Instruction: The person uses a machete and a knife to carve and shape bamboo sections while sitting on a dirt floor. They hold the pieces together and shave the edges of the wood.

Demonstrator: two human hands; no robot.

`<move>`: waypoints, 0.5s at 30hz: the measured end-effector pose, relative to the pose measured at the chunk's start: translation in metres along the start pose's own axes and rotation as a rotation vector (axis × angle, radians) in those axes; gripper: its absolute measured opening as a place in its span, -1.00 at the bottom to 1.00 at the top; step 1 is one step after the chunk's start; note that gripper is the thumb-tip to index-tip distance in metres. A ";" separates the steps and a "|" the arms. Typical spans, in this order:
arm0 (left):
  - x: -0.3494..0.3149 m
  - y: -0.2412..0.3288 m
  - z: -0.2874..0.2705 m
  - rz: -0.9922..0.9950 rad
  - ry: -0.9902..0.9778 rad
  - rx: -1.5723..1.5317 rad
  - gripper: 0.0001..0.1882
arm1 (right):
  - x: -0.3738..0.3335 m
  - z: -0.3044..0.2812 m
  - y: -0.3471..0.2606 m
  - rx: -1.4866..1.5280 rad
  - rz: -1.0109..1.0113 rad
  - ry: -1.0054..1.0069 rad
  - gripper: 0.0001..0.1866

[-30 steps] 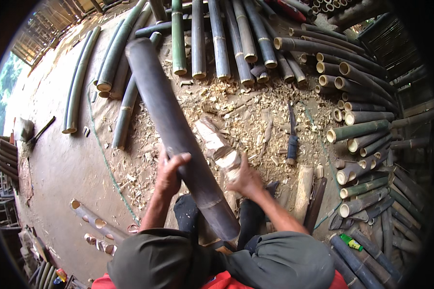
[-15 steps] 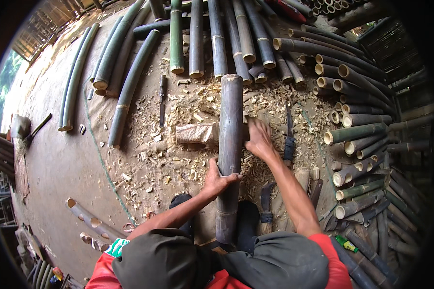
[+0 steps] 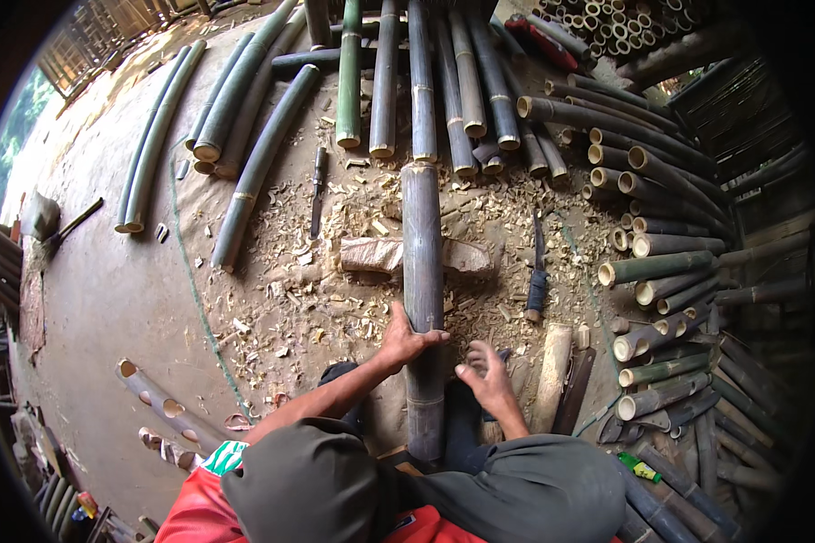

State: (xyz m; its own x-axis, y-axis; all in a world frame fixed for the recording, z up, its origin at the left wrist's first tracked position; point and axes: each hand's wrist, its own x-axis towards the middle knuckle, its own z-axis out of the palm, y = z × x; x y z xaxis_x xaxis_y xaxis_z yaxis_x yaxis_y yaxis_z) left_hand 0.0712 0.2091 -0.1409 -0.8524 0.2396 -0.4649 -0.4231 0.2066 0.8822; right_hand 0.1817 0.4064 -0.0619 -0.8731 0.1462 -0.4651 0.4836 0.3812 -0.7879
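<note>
A thick dark bamboo tube (image 3: 423,226) lies lengthwise in front of me, its near end between my legs. It rests across a rough wooden block (image 3: 371,254) on the ground. My left hand (image 3: 409,342) is closed on the tube's left side, with the thumb pointing up along it. Just right of the tube, my right hand (image 3: 493,380) is off it and holds nothing, fingers apart and a little curled. Behind that hand a dark tool is mostly hidden. A knife with a wrapped handle (image 3: 536,297) lies farther right, and a slim chisel-like tool (image 3: 318,192) lies left of the block.
Wood chips (image 3: 326,299) litter the ground around the block. Long bamboo poles (image 3: 349,90) lie at the far side, and stacked cut tubes (image 3: 661,244) fill the right. A bamboo piece with holes (image 3: 167,404) lies near left. A pale wood piece (image 3: 552,376) is near right.
My right hand has come back from the block's right end toward me, beside the tube's near part. My left hand still grips the tube.
</note>
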 end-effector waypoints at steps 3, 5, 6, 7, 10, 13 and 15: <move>0.009 0.009 -0.022 0.046 -0.199 0.029 -0.08 | 0.009 0.018 0.021 0.088 -0.014 -0.160 0.04; 0.011 0.032 -0.051 0.146 -0.232 0.184 -0.19 | 0.021 0.021 0.003 0.040 -0.017 -0.137 0.08; 0.013 0.055 -0.062 0.197 -0.117 0.392 -0.28 | 0.029 0.020 -0.001 0.047 -0.051 -0.161 0.14; 0.032 0.038 -0.082 0.334 0.052 0.311 -0.32 | 0.043 0.033 -0.001 -0.065 -0.094 -0.125 0.16; 0.059 0.070 -0.107 0.464 0.297 0.917 -0.12 | 0.053 0.046 -0.015 0.014 -0.020 -0.182 0.12; 0.081 0.067 -0.127 0.579 0.159 1.273 0.11 | 0.060 0.052 -0.012 0.013 -0.034 -0.150 0.08; 0.094 0.061 -0.132 0.527 0.096 1.211 0.16 | 0.059 0.050 -0.007 0.082 -0.034 -0.225 0.08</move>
State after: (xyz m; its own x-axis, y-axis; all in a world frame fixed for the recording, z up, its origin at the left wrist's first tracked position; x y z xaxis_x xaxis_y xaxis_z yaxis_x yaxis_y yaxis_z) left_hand -0.0752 0.1184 -0.1211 -0.8685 0.4942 -0.0375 0.4607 0.8329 0.3067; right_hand 0.1302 0.3665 -0.1040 -0.8577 -0.0759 -0.5086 0.4655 0.3057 -0.8306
